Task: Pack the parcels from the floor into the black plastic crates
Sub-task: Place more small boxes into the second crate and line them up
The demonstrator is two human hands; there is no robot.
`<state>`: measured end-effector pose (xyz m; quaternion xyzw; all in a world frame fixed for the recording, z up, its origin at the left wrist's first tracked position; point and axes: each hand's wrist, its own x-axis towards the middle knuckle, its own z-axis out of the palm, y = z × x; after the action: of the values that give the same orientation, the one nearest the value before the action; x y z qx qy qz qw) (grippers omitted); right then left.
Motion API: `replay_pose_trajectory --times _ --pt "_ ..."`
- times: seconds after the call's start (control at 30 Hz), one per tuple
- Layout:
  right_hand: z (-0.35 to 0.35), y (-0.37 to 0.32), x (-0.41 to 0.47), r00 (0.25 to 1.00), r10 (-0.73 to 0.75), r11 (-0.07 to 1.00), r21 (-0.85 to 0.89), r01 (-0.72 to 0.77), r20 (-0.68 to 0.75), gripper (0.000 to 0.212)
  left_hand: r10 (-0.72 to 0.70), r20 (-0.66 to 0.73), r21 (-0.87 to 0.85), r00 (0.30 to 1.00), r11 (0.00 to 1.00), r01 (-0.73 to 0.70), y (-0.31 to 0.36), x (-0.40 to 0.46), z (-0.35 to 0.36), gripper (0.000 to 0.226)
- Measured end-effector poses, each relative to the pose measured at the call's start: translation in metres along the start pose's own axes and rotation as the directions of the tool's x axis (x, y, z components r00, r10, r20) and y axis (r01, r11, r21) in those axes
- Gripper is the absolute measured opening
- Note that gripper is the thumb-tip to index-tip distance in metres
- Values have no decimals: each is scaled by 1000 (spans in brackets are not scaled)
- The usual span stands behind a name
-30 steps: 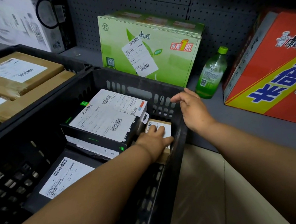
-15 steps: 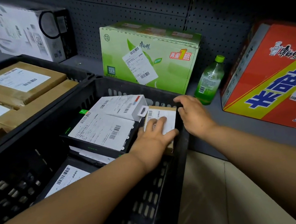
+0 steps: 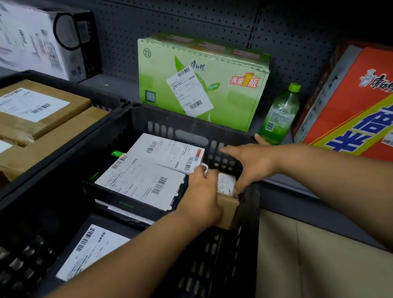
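Two hands grip one small brown parcel [image 3: 228, 204] at the black crate's [image 3: 251, 217] right wall: left hand [image 3: 201, 199] wraps its near side, right hand [image 3: 248, 164] its far end. It looks light, stiff cardboard; opposite edges suit holding.

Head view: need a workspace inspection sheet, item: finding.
Surface: grey shelf behind the crates; beige floor at lower right.
Job's things: near black crate holds labelled parcels; small brown parcel sits at its right wall. Far crate holds brown boxes.
Clutter: green carton, green bottle, red carton, white box on the shelf.
Grippers: left hand and right hand both on the small brown parcel.
Cables: nothing seen.
Surroundings: grey pegboard.
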<state>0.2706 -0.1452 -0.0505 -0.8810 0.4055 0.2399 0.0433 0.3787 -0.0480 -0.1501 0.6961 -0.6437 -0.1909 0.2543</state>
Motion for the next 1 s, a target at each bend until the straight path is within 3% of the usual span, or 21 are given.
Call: replay_pose_trajectory --times 0.2,0.27,0.37,0.47,0.57,0.67,0.9,1.0 --pt "9 1 0 983 41 984 175 -10 -178 75 -50 -146 -145 988 989 29 2 -4 7 58" --pt "10 1 1 981 49 982 190 -13 -187 72 -28 -152 -106 988 994 12 0 -6 11 61" --pt "13 0 3 979 49 985 172 -14 -200 67 117 -44 228 992 968 -104 -6 -8 15 63" --pt "13 0 2 976 52 982 186 -12 -211 62 160 81 520 984 836 -178 -7 -10 20 80" --pt "14 0 1 973 52 981 195 -7 -225 59 231 112 658 967 711 -246 -7 -7 29 52" --pt "15 1 2 970 55 979 203 -6 -239 56 231 189 767 955 572 -290 -22 -6 44 43" --pt "18 4 4 959 65 970 243 4 -275 51 120 319 689 940 652 -317 -30 5 59 60" --pt "19 4 5 955 66 970 244 7 -290 50 126 331 695 935 638 -332 -30 7 54 69"
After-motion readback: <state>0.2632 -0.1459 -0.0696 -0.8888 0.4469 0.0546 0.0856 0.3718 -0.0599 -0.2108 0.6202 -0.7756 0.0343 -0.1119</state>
